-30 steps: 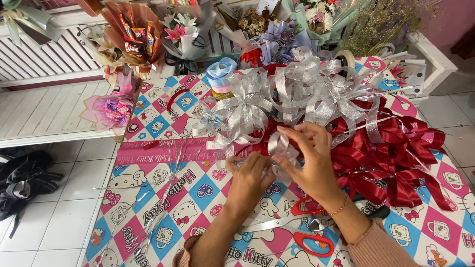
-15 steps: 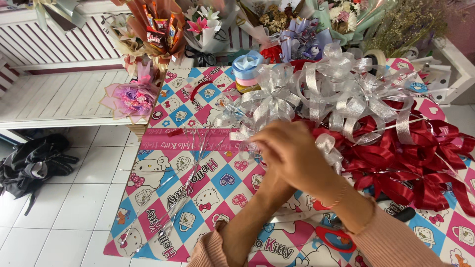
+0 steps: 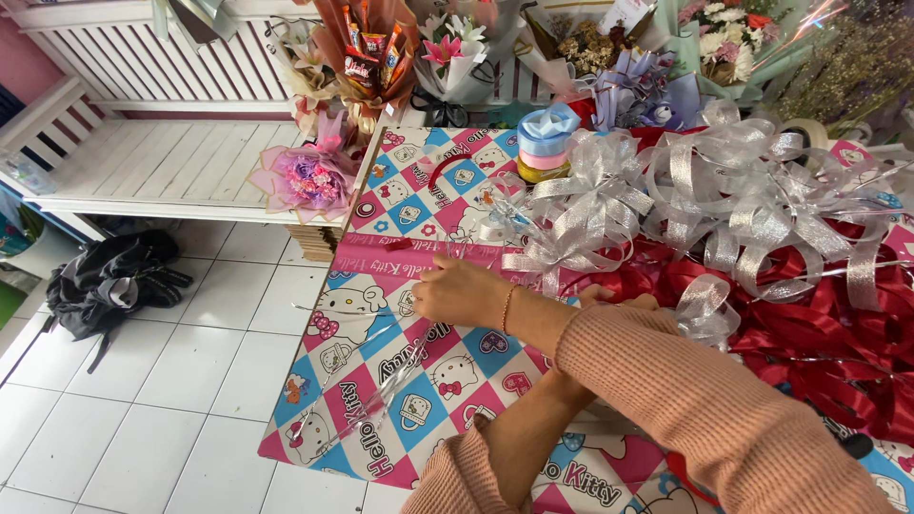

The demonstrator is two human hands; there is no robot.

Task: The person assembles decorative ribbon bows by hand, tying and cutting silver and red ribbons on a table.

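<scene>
Looking down from my head camera: my right hand (image 3: 462, 293) reaches across my body toward 9 o'clock. It rests knuckles-up on the tabletop (image 3: 314, 419), which wears a chequered pink, blue and white cartoon-cat cover. The fingers are drawn together, but I cannot tell whether this grip pinches a thin strand or only presses down.

My right arm, in a salmon knit sleeve, crosses over my left forearm. Only a few fingertips (image 3: 619, 301) of my left hand show past it, so I cannot tell that grip either.

Touching those fingertips at 2 o'clock lies a silver ribbon bow (image 3: 590, 221), with red ribbon (image 3: 819, 352) heaped toward 3 o'clock. A clear strip (image 3: 373, 400) lies at 7 o'clock of my right hand.

I judge the step to be tidying or drawing out ribbon. Further handling calls for a light touch, since the loops are tangled.

Ribbon spools (image 3: 547, 145) and bouquets (image 3: 447, 57) sit at 12 o'clock.
</scene>
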